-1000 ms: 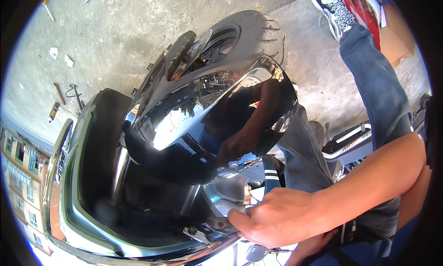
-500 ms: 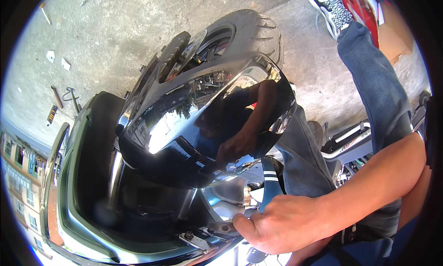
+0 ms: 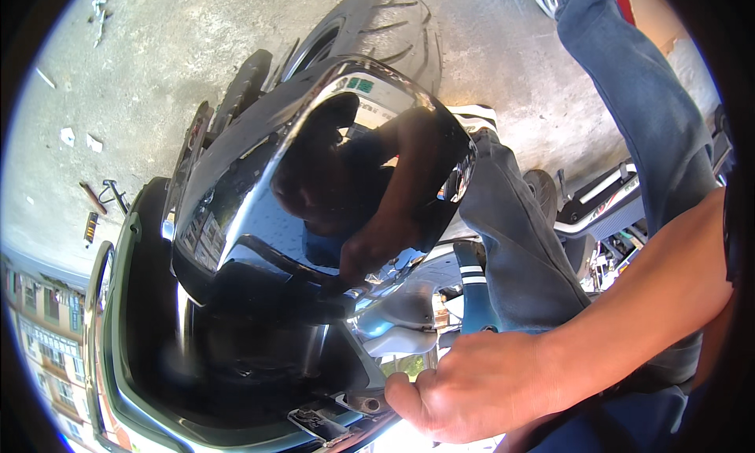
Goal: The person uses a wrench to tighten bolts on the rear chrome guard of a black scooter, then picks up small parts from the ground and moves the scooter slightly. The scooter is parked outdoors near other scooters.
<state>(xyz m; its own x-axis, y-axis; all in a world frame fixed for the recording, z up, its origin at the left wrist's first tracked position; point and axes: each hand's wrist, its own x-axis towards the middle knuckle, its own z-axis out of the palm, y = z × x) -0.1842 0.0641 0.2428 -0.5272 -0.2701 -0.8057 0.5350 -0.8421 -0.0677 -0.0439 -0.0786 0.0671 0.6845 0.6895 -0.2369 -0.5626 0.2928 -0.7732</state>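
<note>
My right hand [image 3: 480,386] is closed, back up, its thumb against a metal edge at the lower middle. Whatever its fingers grip is hidden. Beside the thumb lies a dark metal lug with a round hole [image 3: 371,406], next to a flat metal bracket [image 3: 321,423]. These sit at the rim of a dark hollow shell [image 3: 130,359] with a greenish-grey edge. Above it bulges a glossy black curved cover [image 3: 346,193] that mirrors my arm. Only a bit of my left forearm shows beneath the right one; the left hand is hidden.
A thick tyre [image 3: 401,36] stands beyond the black cover. My jeans-clad legs [image 3: 523,241] straddle the right side. Behind them is another vehicle's white and black panel [image 3: 602,205]. Tools [image 3: 93,225] and paper scraps [image 3: 94,143] lie on the concrete floor at the left.
The view has shifted, so the tyre and cover appear higher and further left. My right hand stays closed at the same metal edge by the lug.
</note>
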